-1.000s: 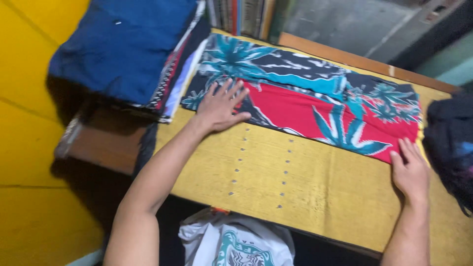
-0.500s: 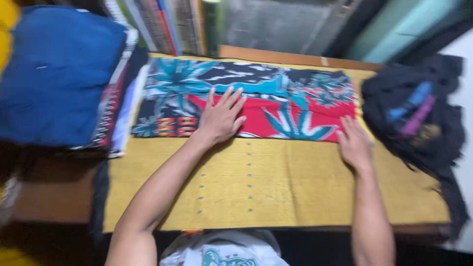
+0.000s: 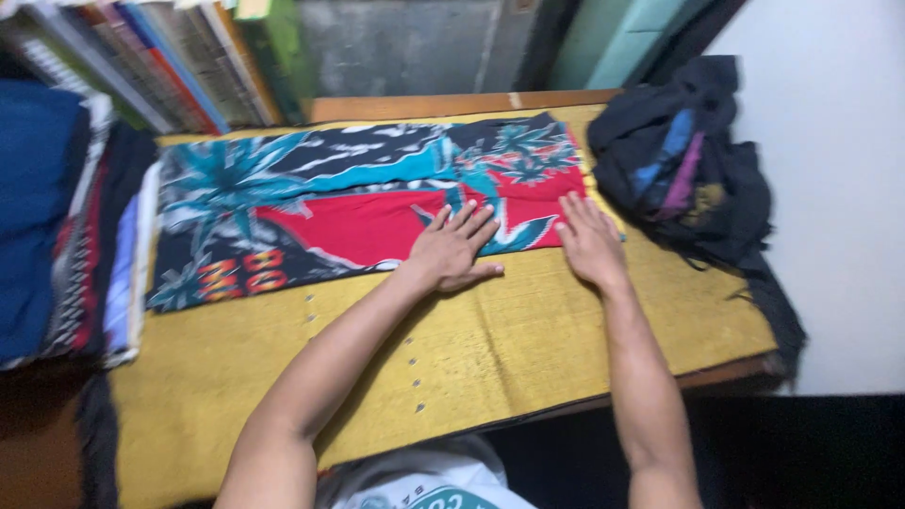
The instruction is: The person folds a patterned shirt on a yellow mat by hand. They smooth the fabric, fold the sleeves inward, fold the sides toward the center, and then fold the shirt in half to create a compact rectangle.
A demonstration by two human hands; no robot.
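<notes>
Folded printed cloth (image 3: pixel 358 203) lies flat along the far side of the yellow-covered desk (image 3: pixel 528 330). Left hand (image 3: pixel 452 250) and right hand (image 3: pixel 591 240) press its right end, fingers spread flat, gripping nothing. Risk: uneven pressure could skew the fold toward the dark bundle (image 3: pixel 683 160).

Light falls from above, warm and fairly dim. The white wall (image 3: pixel 830 188) at right glows brightest, the lower right corner drops to black. Motion blur smears the books (image 3: pixel 151 66) upper left and the folded stack at the left edge. Forearms throw soft shadows across the yellow cloth (image 3: pixel 528 339).
</notes>
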